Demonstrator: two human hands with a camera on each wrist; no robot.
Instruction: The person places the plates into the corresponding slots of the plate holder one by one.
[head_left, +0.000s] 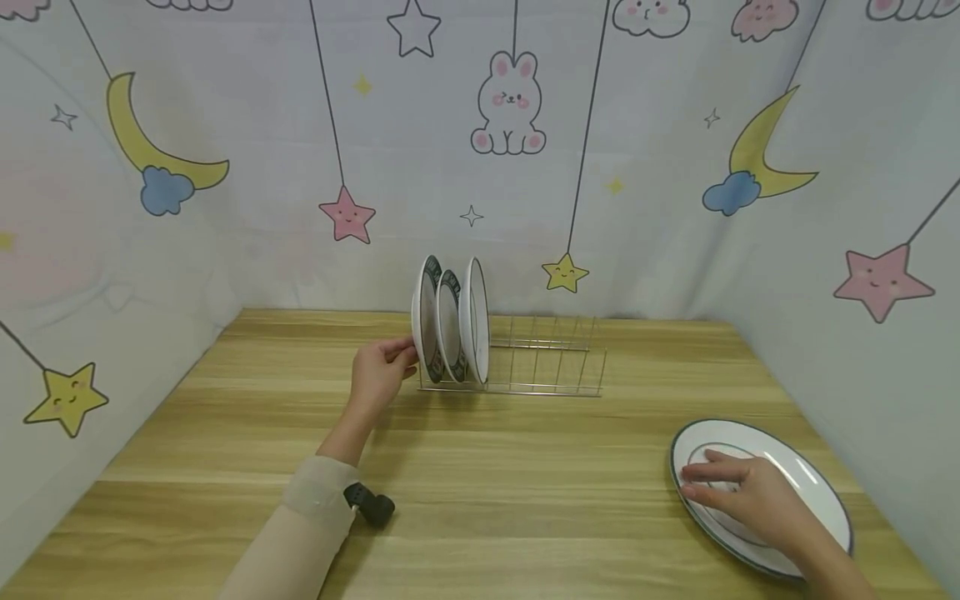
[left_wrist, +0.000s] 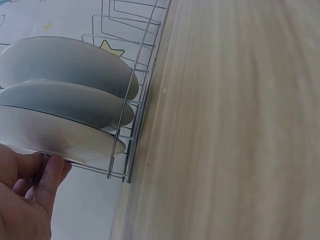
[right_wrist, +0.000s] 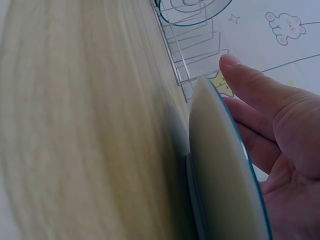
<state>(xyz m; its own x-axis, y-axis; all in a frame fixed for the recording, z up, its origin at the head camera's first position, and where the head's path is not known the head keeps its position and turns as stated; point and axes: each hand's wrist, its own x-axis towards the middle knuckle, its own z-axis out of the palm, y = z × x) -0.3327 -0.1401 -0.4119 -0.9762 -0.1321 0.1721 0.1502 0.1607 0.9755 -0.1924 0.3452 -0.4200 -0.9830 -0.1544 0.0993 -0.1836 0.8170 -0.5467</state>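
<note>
A wire dish rack (head_left: 547, 392) stands near the back of the table. Three plates are upright in its left part: a left plate (head_left: 425, 321) and a smaller middle plate (head_left: 449, 325), both with dark patterned rims, and a white right plate (head_left: 481, 321). My left hand (head_left: 381, 372) is at the rack's left end, its fingertips (left_wrist: 50, 172) pinching the end wire beside the outermost plate. At the right, a large white oval plate (head_left: 806, 475) with a dark rim lies on the table. My right hand (head_left: 765, 500) hovers over it, fingers extended, holding nothing.
The rack's right part (head_left: 558, 367) shows bare wire dividers. A wooden table (head_left: 487, 500) lies under everything, with a printed cloth (head_left: 660, 250) hanging behind and at both sides. A small black device (head_left: 369, 505) is strapped to my left wrist.
</note>
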